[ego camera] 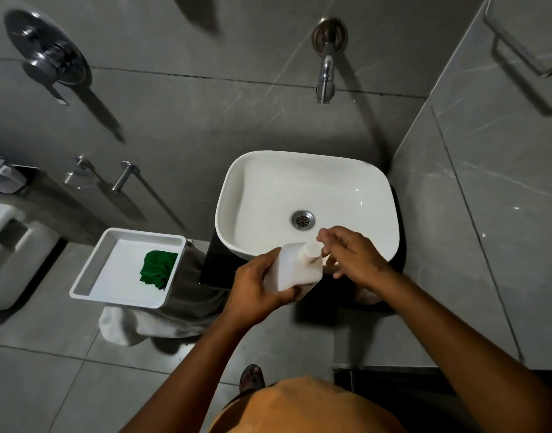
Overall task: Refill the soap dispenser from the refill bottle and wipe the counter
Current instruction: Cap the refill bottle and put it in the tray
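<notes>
Left hand [258, 290] wraps the body of a white plastic bottle [295, 269], holding it tilted over the near rim of the white basin [237, 182]. Right hand [352, 256] sits at the bottle's cap [310, 249], fingers loosely curled beside it; cannot tell whether they pinch the cap. Black bench [216, 264] lies under both hands. Well left of the left hand, a green cloth [157, 268] lies crumpled in a white tray [90, 267]. Wall spout [326, 76] is beyond the hands.
</notes>
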The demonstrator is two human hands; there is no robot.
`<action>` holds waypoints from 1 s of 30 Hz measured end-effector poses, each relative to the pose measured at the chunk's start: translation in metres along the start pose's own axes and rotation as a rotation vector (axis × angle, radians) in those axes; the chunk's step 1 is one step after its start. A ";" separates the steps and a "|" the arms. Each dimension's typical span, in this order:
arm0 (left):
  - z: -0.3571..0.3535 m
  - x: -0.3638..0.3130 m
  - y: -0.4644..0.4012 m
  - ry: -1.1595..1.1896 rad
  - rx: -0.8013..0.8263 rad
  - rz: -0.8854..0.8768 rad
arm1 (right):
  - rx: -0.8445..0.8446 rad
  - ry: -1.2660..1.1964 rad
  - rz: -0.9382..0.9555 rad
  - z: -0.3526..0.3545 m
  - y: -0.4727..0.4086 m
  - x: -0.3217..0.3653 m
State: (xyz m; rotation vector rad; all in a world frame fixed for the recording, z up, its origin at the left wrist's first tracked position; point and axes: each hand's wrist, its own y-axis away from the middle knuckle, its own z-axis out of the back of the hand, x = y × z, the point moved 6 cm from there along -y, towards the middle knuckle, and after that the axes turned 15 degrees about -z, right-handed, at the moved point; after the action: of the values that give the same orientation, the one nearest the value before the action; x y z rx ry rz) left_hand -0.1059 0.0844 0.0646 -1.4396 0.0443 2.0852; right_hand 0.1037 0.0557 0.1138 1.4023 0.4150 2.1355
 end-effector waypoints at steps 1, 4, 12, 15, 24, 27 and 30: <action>0.002 0.000 0.001 0.027 -0.033 0.012 | 0.094 -0.156 -0.133 -0.007 -0.004 -0.011; 0.010 0.005 0.009 0.093 -0.105 0.078 | 0.396 -0.388 -0.303 -0.044 -0.003 -0.027; 0.084 0.025 0.050 0.063 -0.338 0.210 | 0.482 -0.366 -0.177 -0.143 -0.021 0.021; 0.127 0.045 0.077 0.042 -0.480 0.290 | 0.552 -0.311 -0.147 -0.202 -0.030 0.052; 0.260 0.157 0.137 -0.127 -0.914 0.600 | 0.631 -0.088 -0.179 -0.418 -0.081 0.134; 0.289 0.210 0.146 -0.119 -1.006 0.706 | 0.600 -0.024 -0.170 -0.468 -0.111 0.151; 0.317 0.275 0.151 -0.131 -1.023 0.776 | 0.601 0.006 -0.176 -0.529 -0.155 0.155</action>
State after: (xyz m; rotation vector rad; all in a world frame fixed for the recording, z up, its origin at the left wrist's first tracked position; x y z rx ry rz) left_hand -0.5105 0.1961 -0.0866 -2.0560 -0.7220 3.0594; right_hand -0.3836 0.2937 -0.0698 1.5908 1.2110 1.9488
